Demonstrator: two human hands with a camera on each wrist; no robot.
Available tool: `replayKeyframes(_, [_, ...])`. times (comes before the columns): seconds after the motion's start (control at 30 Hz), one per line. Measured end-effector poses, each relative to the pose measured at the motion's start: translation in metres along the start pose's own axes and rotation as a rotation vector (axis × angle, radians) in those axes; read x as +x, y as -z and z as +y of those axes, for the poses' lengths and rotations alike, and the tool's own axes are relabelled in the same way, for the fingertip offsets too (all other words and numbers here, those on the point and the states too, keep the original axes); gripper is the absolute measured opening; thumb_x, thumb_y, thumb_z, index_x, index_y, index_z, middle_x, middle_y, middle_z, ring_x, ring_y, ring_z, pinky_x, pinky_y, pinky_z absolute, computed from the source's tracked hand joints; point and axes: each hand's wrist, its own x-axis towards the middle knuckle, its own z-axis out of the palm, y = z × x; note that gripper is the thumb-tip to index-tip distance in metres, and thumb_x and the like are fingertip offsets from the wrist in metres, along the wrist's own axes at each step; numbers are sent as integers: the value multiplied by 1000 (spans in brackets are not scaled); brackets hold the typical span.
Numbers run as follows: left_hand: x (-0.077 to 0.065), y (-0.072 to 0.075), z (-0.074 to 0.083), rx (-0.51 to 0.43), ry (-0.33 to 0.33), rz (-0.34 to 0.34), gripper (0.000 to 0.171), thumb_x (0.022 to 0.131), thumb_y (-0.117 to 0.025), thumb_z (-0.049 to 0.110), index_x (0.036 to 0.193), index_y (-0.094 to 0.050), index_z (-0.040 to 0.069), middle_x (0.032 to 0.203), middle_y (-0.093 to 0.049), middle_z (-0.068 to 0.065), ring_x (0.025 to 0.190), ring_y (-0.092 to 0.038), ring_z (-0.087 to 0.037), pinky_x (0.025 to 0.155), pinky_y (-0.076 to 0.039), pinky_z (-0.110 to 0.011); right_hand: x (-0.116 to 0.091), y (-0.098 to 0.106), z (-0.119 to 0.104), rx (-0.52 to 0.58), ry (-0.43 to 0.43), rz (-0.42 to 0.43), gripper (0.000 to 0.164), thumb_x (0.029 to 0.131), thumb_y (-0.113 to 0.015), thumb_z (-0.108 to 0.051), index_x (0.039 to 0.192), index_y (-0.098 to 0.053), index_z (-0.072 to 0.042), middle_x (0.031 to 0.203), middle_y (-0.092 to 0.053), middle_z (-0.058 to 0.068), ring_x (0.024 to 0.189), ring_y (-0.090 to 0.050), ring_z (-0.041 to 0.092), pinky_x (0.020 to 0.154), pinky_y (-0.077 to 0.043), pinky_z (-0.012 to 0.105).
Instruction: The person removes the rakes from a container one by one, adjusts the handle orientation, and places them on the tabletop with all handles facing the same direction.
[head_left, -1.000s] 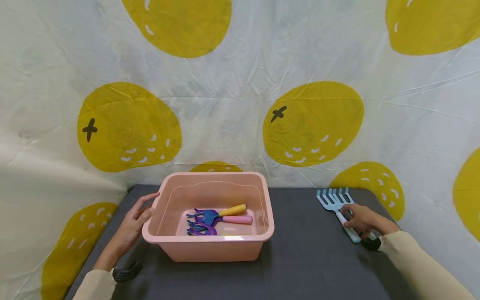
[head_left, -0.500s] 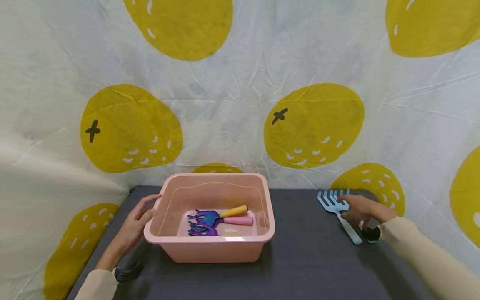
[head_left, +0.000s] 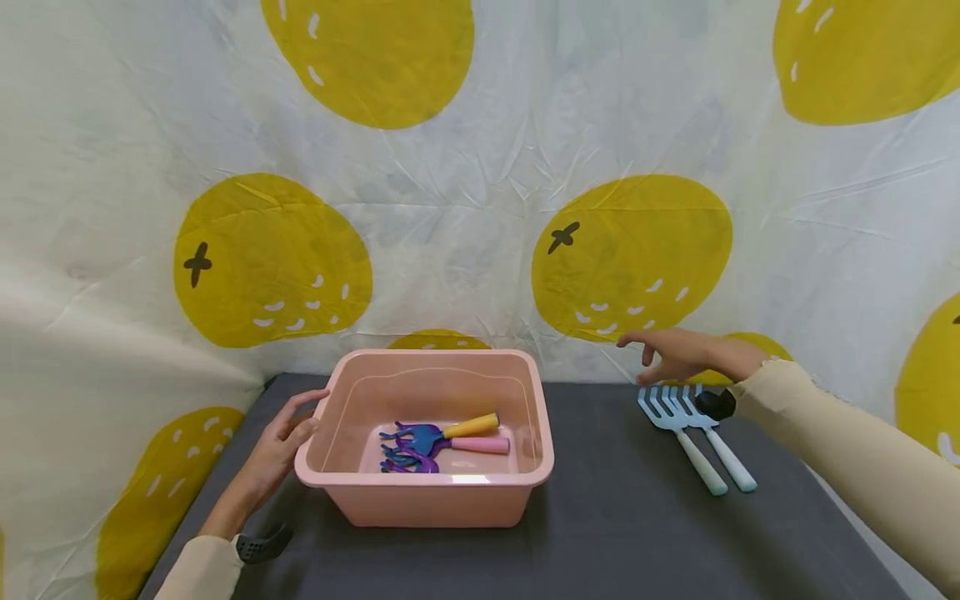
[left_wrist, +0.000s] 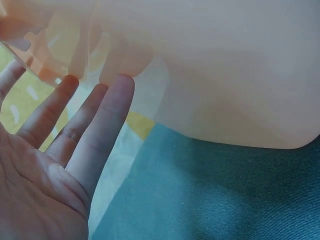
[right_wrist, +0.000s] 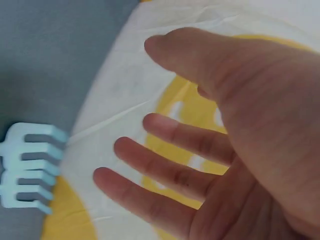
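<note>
My left hand (head_left: 273, 450) rests its fingers against the left side of a pink plastic basin (head_left: 423, 503); in the left wrist view the fingertips (left_wrist: 121, 92) touch the basin's wall. Raised above the table's far right, my right hand (head_left: 678, 354) has loosely spread fingers and holds nothing. Below it two light-blue hand rakes lie side by side on the table, the left rake (head_left: 697, 458) partly overlapping the right rake (head_left: 731, 458). Their tines (right_wrist: 37, 150) show at the left of the right wrist view. Inside the basin lie several blue and purple hand rakes (head_left: 420, 435).
The rakes in the basin have a yellow handle (head_left: 472, 426) and a pink handle (head_left: 480, 445); the front rim hides part of the pile. A dark grey cloth covers the table (head_left: 600, 533). Behind it hangs a white curtain (head_left: 450, 242) with yellow fruit prints.
My right hand has let go of the light-blue rakes and risen up and to the left, uncovering both handles. My left hand has stayed at the basin. The camera view has shifted slightly.
</note>
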Motion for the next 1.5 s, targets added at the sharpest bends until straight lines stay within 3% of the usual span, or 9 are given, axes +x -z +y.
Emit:
replayKeyframes(0.13, [1, 0, -2, -5, 5, 0, 47, 110, -49, 22, 155, -37, 16, 134, -60, 3, 104, -67, -14, 81, -60, -35, 11, 14, -17, -48, 58, 31, 73, 92, -79, -33, 149, -44, -4, 119, -62, 17, 91, -64, 24, 83, -56, 46])
replayKeyframes(0.4, [0, 0, -5, -19, -5, -6, 46, 110, -49, 20, 154, -37, 14, 134, -59, -1, 106, -67, -14, 81, -60, -36, 36, 32, -54, -25, 153, 112, 76, 89, -82, -34, 151, -43, -12, 134, -58, 20, 108, -65, 35, 89, -58, 48])
replayKeyframes(0.57, [-1, 0, -4, -29, -13, -9, 46, 110, -48, 18, 154, -36, 14, 128, -63, -11, 102, -69, -21, 79, -61, -37, 53, 41, -82, -6, 179, 85, 81, 89, -82, -36, 155, -39, -19, 141, -54, 20, 115, -63, 40, 91, -57, 50])
replayKeyframes(0.77, [-2, -3, 0, -44, -17, -12, 46, 111, -47, 17, 155, -35, 13, 135, -55, -31, 104, -68, -24, 79, -61, -36, 72, 43, -115, 8, 218, 25, 84, 88, -83, -37, 156, -36, -23, 141, -53, 18, 118, -62, 41, 92, -56, 48])
replayKeyframes(0.93, [-2, -4, -1, -50, -17, -9, 46, 111, -47, 17, 155, -34, 12, 137, -54, -30, 105, -68, -18, 80, -60, -36, 91, 32, -137, 18, 260, -32, 83, 88, -83, -34, 155, -36, -24, 140, -53, 15, 118, -62, 39, 93, -56, 47])
replayKeyframes(1.2, [-1, 0, -4, -61, -31, -12, 46, 111, -47, 17, 155, -36, 12, 129, -64, -9, 103, -69, -19, 79, -61, -36, 127, 4, -172, -78, 302, -127, 80, 87, -82, -40, 152, -39, -28, 137, -59, 11, 104, -69, 23, 88, -57, 36])
replayKeyframes(1.3, [-1, 0, -3, -65, -26, -9, 45, 111, -48, 17, 155, -37, 13, 130, -63, -7, 102, -69, -21, 79, -61, -38, 138, -10, -184, -93, 314, -171, 80, 85, -83, -41, 151, -41, -27, 134, -60, 11, 108, -66, 23, 88, -57, 36])
replayKeyframes(1.5, [1, 2, -2, -68, -35, -15, 45, 110, -48, 17, 154, -37, 14, 129, -63, -8, 98, -70, -20, 77, -61, -38, 159, -44, -201, -52, 313, -287, 74, 83, -85, -44, 145, -44, -37, 122, -60, 1, 114, -60, 22, 86, -56, 33])
